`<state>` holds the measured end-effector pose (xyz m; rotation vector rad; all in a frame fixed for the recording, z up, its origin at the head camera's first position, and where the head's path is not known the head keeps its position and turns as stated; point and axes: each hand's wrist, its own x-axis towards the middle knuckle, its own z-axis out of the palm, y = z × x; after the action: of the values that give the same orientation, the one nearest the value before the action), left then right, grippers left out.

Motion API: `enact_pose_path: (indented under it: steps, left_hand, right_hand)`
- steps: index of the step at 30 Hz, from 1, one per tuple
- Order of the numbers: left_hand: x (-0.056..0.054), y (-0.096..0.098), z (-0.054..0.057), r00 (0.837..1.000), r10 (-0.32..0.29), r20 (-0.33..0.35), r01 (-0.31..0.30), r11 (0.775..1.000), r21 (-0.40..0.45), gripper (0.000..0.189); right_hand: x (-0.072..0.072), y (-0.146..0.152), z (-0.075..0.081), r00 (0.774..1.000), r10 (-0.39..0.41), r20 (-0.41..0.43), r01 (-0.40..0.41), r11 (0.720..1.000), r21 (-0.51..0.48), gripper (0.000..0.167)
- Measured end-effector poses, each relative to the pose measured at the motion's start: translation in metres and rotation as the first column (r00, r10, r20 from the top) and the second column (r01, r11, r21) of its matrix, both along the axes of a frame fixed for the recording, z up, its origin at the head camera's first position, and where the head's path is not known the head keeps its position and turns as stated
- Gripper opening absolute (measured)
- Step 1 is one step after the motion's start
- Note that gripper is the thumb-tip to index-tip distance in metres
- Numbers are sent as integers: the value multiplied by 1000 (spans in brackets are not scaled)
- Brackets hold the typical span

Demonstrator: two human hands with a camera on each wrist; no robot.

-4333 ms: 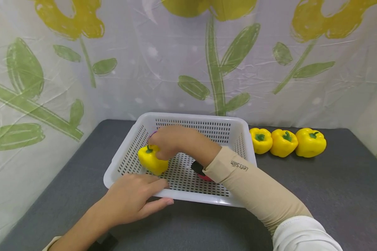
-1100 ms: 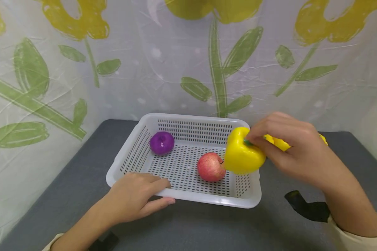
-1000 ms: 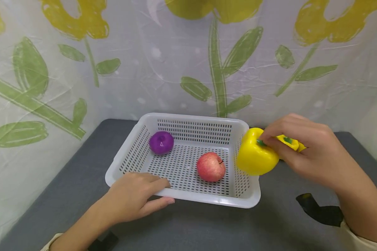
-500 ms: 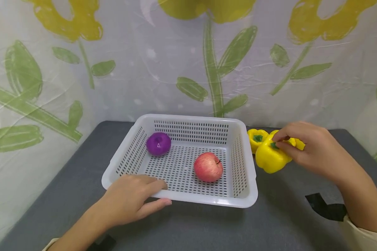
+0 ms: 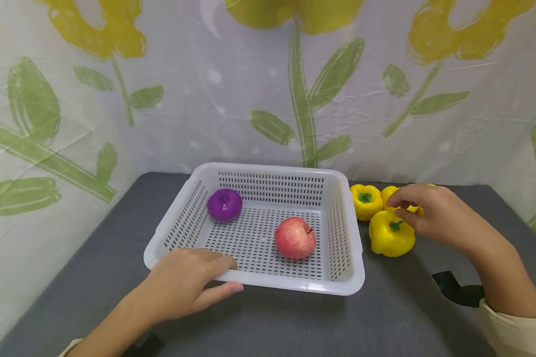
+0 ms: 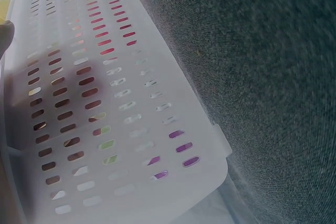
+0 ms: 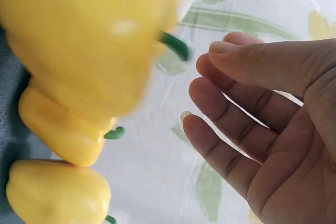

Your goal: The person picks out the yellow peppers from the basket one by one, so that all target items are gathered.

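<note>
My left hand [image 5: 189, 282] grips the near rim of a white slotted plastic basket [image 5: 295, 282], fingers over the edge and thumb outside; its slotted wall [image 6: 79, 98] fills much of the left wrist view. Inside lie a red apple [image 5: 295, 238] and a glossy purple round thing [image 5: 225, 205], apart from each other. My right hand [image 5: 442, 213] is just above a yellow bell pepper [image 5: 390, 235] standing on the table right of the basket. In the right wrist view, its relaxed fingers [image 7: 226, 135] are clear of the pepper's green stem [image 7: 175, 45].
Behind that pepper, more yellow bell peppers [image 5: 366, 201] stand in a row beside the basket's right wall, partly hidden by my right hand. The dark grey table [image 5: 295, 327] ends at a flower-printed curtain [image 5: 183, 124].
My right hand lifted the yellow bell pepper out of the basket, carried it right, set it in front of the row and let go of its stem. The left hand stayed on the rim.
</note>
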<state>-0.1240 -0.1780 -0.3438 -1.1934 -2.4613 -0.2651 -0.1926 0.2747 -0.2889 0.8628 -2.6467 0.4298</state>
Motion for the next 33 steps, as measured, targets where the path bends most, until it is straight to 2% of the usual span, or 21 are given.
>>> enact_pose_path:
  steps: [10, 19, 26, 33]
  left_hand:
    - [4, 0, -1, 1000, 5, 4, -5, 1000, -5, 28]
    - [8, 2, 1, 1000, -3, 0, 3, 1000, 9, 30]
    - [8, 2, 3, 1000, 5, 7, -5, 1000, 3, 28]
    - [7, 3, 1, 999, 16, 40, -16, 1000, -2, 27]
  right_hand:
    - [-1, 3, -8, 995, 69, -71, -71, 997, -18, 34]
    - [2, 4, -5, 990, 89, -108, -92, 996, -22, 32]
    - [-3, 2, -8, 971, 170, -167, -184, 980, -76, 39]
    - [-2, 2, -9, 972, 174, -157, -189, 978, -89, 37]
